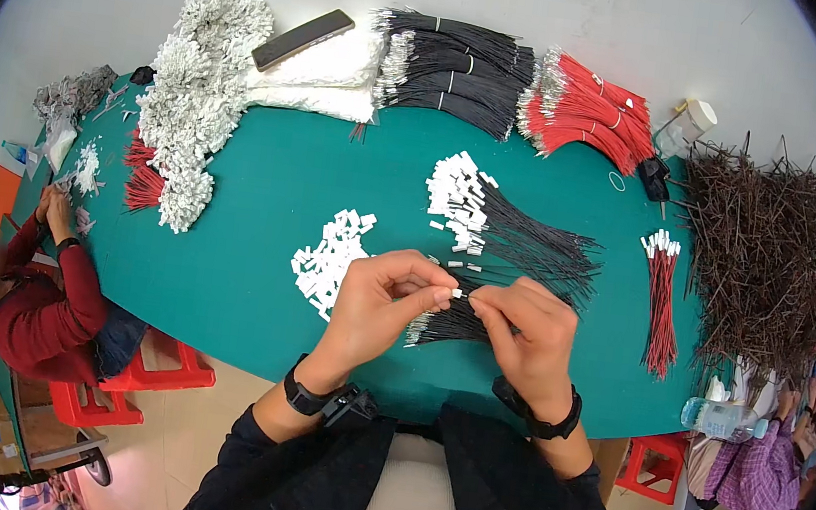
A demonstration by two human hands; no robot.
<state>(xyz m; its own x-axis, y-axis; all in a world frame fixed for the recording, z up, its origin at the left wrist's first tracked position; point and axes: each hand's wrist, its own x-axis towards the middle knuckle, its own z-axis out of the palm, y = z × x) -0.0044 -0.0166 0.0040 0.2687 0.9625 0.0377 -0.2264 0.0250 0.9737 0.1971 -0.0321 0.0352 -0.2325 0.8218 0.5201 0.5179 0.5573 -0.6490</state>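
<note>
Between the thumb and fingers of my left hand [372,301] is a small white connector housing [457,293]. My right hand [530,334] pinches a thin black wire right beside it, and the two meet between my fingertips. Whether the wire is inside the housing is too small to tell. Under my hands lies a bunch of loose black wires [450,330] with bare metal ends at the left. Left of my left hand is a pile of loose white housings [328,251]. Just beyond lie black wires fitted with white housings [507,221].
Banded bundles of black wires [459,74] and red wires [590,115] line the far edge. A large white connector heap [196,80] stands left, red wires with white ends [662,304] and a brown wire pile [755,254] right. Another person [31,293] sits working at the left.
</note>
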